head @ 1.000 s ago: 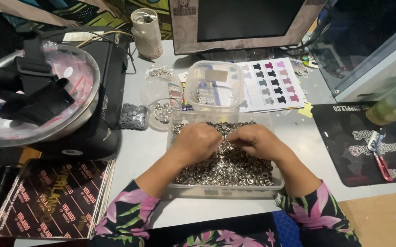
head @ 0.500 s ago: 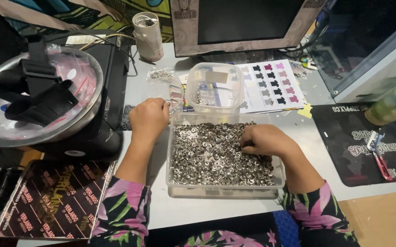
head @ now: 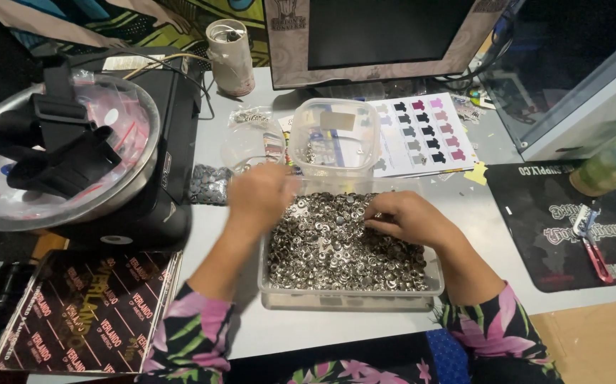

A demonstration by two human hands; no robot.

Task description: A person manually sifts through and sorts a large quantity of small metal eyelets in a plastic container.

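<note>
A second earlier, both hands were together in the middle of the clear tray (head: pixel 350 299), buried in the small silver metal parts (head: pixel 343 245). Half a second earlier, the left hand (head: pixel 258 195) had left the tray and was at the small clear cup (head: pixel 247 146) of parts beyond the tray's far left corner. It then came back and stood, motion-blurred, over the tray's far left corner. The right hand (head: pixel 411 217) shifted from the tray's middle to its right half and rested there on the parts, fingers curled.
</note>
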